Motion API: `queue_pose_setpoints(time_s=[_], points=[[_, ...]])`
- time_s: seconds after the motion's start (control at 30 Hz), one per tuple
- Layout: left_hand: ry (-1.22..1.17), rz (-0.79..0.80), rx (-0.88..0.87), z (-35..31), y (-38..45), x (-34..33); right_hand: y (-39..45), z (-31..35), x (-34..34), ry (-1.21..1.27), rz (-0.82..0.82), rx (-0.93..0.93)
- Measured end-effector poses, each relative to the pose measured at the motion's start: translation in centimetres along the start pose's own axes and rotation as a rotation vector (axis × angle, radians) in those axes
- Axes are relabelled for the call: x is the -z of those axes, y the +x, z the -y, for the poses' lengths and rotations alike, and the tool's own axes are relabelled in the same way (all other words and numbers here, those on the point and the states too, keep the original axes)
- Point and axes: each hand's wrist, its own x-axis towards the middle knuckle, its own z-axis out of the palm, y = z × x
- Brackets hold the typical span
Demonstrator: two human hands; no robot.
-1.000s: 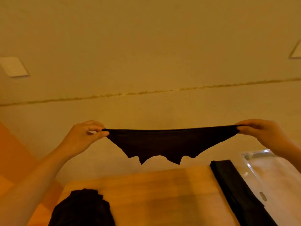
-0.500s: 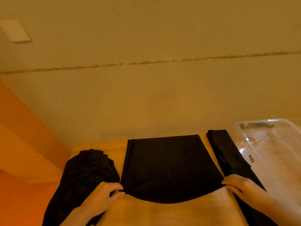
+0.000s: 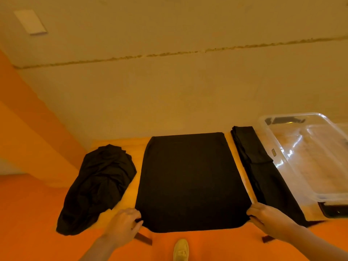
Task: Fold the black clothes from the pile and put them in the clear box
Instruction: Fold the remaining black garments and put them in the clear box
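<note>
Black garment [image 3: 190, 181]: spread flat mid-table, its near edge hanging over the front edge of the table [image 3: 131, 189].
Left hand [image 3: 125, 225]: pinches the garment's near left corner.
Right hand [image 3: 269, 219]: pinches the near right corner.
Pile [image 3: 98, 185]: crumpled black clothes at the table's left edge.
Folded cloth [image 3: 258, 166]: a long black strip between garment and box.
Clear box [image 3: 308, 155]: at the right edge.

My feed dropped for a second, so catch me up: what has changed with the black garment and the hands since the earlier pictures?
The black garment, held stretched in the air a second ago, now lies spread flat on the table. The left hand and right hand came down with it and still pinch its near corners. The crumpled pile, folded piece and clear box stayed put.
</note>
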Motion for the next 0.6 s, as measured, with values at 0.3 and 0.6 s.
queue_pose_setpoints(time_s=[0.3,0.6], points=[[0.020,-0.096,0.038,-0.2,0.4,-0.6,0.0,0.7,0.0,-0.024,-0.017,0.030],[0.007,-0.242,0.115,-0.1,6.9,-0.1,5.9,2.3,1.8,0.019,-0.260,0.040]])
